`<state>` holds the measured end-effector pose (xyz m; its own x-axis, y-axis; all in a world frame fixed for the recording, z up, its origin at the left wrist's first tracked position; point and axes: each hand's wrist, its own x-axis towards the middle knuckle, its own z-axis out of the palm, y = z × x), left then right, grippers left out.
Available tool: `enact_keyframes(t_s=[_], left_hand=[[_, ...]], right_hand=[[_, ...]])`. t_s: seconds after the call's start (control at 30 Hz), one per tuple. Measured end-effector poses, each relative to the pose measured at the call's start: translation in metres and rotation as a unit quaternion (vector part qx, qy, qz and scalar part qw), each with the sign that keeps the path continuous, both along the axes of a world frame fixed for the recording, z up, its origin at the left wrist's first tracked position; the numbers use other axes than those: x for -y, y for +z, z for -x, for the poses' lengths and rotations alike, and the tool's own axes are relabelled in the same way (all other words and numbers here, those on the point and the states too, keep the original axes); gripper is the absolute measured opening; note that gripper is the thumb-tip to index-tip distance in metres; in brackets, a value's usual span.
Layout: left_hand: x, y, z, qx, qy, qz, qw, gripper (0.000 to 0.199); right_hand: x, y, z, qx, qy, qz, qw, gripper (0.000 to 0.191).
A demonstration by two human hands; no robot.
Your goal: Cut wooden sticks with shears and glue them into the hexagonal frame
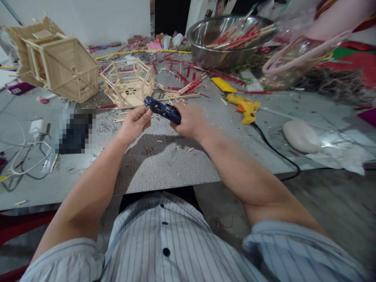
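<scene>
A dark blue hand tool point(164, 110) is gripped at its right end by my right hand point(188, 119), fingers wrapped round it. At the tool's left end, my left hand point(137, 122) is closed in a pinch; what lies between its fingertips is too small to make out. Just behind my hands stands an open frame of thin wooden sticks point(129, 84). A larger stick-built model point(72, 70) rests tilted on its side at the left. Short cut stick pieces point(191, 149) lie on the grey board point(164, 168) below my hands.
To the right lies a yellow glue gun point(245, 107) with a black cord. A steel bowl point(217, 55) of sticks stands at the back. Red scraps litter the middle. At the left are a white charger point(38, 127) and a blurred dark object point(75, 133). A pale stone point(301, 136) sits far right.
</scene>
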<state>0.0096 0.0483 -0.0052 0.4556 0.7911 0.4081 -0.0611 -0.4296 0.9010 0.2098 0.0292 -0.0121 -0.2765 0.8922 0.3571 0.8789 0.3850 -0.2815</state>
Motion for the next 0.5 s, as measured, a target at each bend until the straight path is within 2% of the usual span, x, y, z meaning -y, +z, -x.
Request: enact_keyframes(t_s=[0.23, 0.5], left_hand=[[0.0031, 0.0026, -0.0003, -0.024, 0.037, 0.027, 0.999, 0.039], [0.0036, 0.0025, 0.001, -0.025, 0.031, 0.024, 0.999, 0.041]], right_hand=[[0.0028, 0.0033, 0.0014, 0.008, -0.011, 0.023, 1.0, 0.051], [0.0041, 0.0064, 0.0024, 0.014, -0.018, 0.033, 0.999, 0.044]])
